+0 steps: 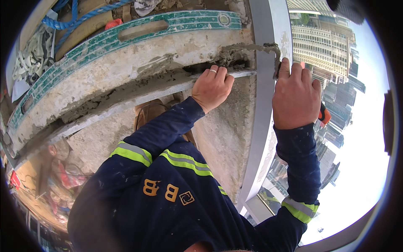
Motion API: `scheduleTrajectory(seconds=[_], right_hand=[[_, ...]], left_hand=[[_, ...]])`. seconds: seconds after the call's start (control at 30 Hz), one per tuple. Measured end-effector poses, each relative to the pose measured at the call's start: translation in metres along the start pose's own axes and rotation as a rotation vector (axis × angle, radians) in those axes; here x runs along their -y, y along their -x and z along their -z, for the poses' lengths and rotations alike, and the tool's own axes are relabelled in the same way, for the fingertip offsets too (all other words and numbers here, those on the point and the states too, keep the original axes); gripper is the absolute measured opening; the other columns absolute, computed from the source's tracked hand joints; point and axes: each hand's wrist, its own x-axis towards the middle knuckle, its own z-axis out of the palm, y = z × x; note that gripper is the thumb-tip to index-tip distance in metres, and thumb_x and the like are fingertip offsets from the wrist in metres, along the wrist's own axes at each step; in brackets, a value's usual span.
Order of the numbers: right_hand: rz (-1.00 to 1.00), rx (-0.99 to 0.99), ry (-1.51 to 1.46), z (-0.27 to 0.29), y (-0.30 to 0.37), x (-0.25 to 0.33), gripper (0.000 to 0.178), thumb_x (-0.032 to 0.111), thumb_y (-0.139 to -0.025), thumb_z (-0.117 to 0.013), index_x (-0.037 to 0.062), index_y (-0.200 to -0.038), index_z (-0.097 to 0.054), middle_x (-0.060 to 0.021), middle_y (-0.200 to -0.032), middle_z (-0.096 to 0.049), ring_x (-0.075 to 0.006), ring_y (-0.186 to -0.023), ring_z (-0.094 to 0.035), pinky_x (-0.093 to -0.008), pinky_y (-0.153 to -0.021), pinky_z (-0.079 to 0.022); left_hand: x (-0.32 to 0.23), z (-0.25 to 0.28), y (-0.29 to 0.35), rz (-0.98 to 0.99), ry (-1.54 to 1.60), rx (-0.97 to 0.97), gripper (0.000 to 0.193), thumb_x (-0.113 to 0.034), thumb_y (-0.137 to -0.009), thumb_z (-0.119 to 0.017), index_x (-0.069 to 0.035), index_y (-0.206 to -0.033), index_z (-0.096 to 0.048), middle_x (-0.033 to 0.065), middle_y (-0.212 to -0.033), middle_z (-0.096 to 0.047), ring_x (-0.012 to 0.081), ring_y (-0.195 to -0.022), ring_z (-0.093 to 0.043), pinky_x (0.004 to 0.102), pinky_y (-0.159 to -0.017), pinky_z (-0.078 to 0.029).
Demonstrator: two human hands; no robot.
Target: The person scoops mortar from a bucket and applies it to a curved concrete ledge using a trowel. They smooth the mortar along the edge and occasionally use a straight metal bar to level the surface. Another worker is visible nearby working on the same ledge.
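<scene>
My left hand (213,88), with a ring on one finger, is closed over the edge of a long, pale straightedge (138,99). The straightedge runs along the front of a concrete ledge (138,56), with wet grey mortar (126,87) packed behind it. A dark gap shows in the mortar just beyond my left fingers. My right hand (296,94) is wrapped round a trowel, whose orange and black handle end (324,114) sticks out beside the wrist. The mortar-smeared trowel blade (252,47) points left over the ledge, seen nearly edge-on. My right index finger lies along its neck.
A green spirit level (184,22) spattered with mortar lies along the ledge's far side. Blue rope (84,20) and planks are behind it. A grey metal frame (261,84) rises at the right, with tall buildings (321,46) outside. Plastic-covered clutter (63,176) sits lower left.
</scene>
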Motion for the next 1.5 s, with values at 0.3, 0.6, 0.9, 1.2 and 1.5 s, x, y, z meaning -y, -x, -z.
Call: scheduleTrajectory(seconds=[0.3,0.6,0.9,1.2,1.5], right_hand=[[0.000,-0.086,0.038,-0.021,0.024,-0.013,0.037,0.011,-0.080,-0.053,0.0072,-0.116,-0.059,-0.0014,-0.083,-0.053,-0.0171,-0.082,-0.053,-0.0335,-0.074,-0.041],[0.082,-0.095,0.092,-0.024,0.022,-0.015,0.037,0.013,-0.080,-0.054,0.0044,-0.116,-0.058,-0.0025,-0.082,-0.052,-0.0180,-0.081,-0.052,-0.0329,-0.073,-0.040],[0.057,-0.047,-0.019,-0.025,0.030,-0.003,0.040,0.009,-0.080,-0.055,0.0066,-0.120,-0.056,-0.0037,-0.090,-0.054,-0.0180,-0.088,-0.055,-0.0334,-0.074,-0.042],[0.133,-0.074,-0.042,-0.024,0.029,-0.020,0.037,0.013,-0.081,-0.054,0.0046,-0.116,-0.058,-0.0036,-0.089,-0.055,-0.0182,-0.086,-0.055,-0.0353,-0.075,-0.043],[0.067,0.026,0.002,-0.028,0.016,-0.013,0.033,0.013,-0.082,-0.052,0.0025,-0.112,-0.059,-0.0069,-0.086,-0.060,-0.0217,-0.083,-0.060,-0.0354,-0.076,-0.047]], left_hand=[[0.001,0.003,0.000,-0.003,0.014,0.012,0.010,-0.012,-0.069,-0.060,-0.008,-0.078,-0.057,0.0051,-0.081,-0.049,0.0212,-0.077,-0.051,0.0298,-0.063,-0.044],[0.001,0.002,-0.001,-0.015,0.008,-0.002,0.010,-0.011,-0.069,-0.060,-0.008,-0.078,-0.057,0.0052,-0.082,-0.049,0.0209,-0.077,-0.052,0.0293,-0.063,-0.045],[0.000,0.001,0.000,-0.018,0.002,-0.016,0.008,-0.013,-0.070,-0.060,-0.009,-0.075,-0.056,0.0054,-0.079,-0.048,0.0210,-0.077,-0.052,0.0297,-0.064,-0.044],[0.002,0.000,0.000,-0.007,0.000,-0.038,0.009,-0.016,-0.073,-0.059,-0.010,-0.070,-0.053,0.0060,-0.075,-0.047,0.0221,-0.076,-0.052,0.0316,-0.064,-0.044],[0.000,0.002,0.003,0.015,0.033,0.016,0.011,-0.014,-0.068,-0.060,-0.009,-0.078,-0.058,0.0052,-0.081,-0.049,0.0215,-0.077,-0.051,0.0299,-0.065,-0.044]])
